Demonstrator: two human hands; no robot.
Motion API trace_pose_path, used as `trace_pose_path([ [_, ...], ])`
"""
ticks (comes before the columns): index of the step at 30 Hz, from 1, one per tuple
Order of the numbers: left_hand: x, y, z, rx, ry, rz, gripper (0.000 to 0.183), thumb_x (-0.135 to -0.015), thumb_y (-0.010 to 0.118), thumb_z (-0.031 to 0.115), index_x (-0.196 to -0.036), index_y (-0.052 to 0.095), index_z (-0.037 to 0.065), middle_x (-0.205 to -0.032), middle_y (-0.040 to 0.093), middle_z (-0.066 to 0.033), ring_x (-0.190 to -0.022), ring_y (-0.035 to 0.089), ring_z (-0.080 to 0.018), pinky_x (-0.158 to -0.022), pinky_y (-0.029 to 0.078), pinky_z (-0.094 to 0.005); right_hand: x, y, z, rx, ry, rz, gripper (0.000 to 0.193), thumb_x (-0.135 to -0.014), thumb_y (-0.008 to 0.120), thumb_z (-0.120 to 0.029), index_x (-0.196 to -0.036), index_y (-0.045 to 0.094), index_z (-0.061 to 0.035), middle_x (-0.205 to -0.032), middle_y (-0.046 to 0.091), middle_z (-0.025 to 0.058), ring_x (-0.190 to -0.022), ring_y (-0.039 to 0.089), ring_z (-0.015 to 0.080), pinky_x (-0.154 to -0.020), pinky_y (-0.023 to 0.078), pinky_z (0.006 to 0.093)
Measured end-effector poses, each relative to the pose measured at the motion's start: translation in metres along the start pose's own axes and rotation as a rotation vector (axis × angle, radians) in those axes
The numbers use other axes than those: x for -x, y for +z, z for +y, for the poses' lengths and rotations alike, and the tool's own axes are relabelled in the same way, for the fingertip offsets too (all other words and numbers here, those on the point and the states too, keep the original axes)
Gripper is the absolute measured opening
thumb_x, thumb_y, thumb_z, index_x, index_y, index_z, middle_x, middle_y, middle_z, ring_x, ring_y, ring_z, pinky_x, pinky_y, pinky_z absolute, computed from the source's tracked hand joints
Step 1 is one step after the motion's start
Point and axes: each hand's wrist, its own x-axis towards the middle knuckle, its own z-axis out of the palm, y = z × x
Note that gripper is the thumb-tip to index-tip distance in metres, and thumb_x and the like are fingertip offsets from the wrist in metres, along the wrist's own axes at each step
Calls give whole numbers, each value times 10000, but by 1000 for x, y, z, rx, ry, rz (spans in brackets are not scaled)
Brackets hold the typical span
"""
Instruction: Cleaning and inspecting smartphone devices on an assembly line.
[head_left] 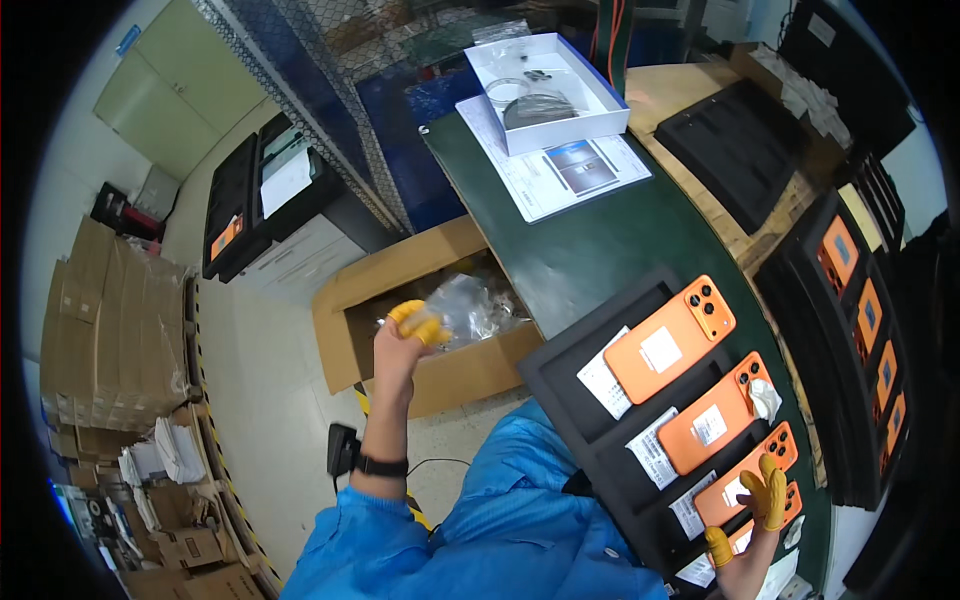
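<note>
My left hand (408, 345), with yellow finger cots, is over an open cardboard box (450, 385). Its blurred fingers are closed on clear plastic film (455, 310), and more crumpled film lies inside the box. At the lower right, my right hand (750, 535) wears the same cots and has its fingers apart over the nearest orange phones. A black foam tray (560, 375) holds several orange phones (655, 345), with camera lenses and white labels on their backs. White printed slips (605, 380) lie beside them. Crumpled white material (765, 400) sits on the second phone.
A white box lid (565, 130) with plastic inside stands on the green table (500, 200), over printed sheets (535, 205). More trays with orange phones (840, 255) stand at the right. Stacked cartons (120, 330) and a cabinet (300, 255) are at the left.
</note>
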Motion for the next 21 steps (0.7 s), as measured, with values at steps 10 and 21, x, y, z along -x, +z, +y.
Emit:
trace_pose_path([
  [10, -200, -49, -144, -829, 186, 98, 671, -723, 744, 343, -1238, 504, -15, -1201, 564, -176, -1102, 537, -315, -954, 418, -378, 11, 11, 38, 36, 112, 153, 640, -658, 741, 28, -1249, 505, -43, -1244, 546, 156, -1105, 545, 330, -910, 441, 377],
  [21, 74, 150, 44, -623, 1186, -560, 245, -793, 614, 17, -1038, 630, 3, -1106, 629, -155, -1046, 585, -280, -925, 451, -423, -72, -11, 40, 547, -148, 455, 432, -736, 727, -120, -1141, 586, -75, -1145, 565, 155, -968, 556, 339, -827, 462, 388],
])
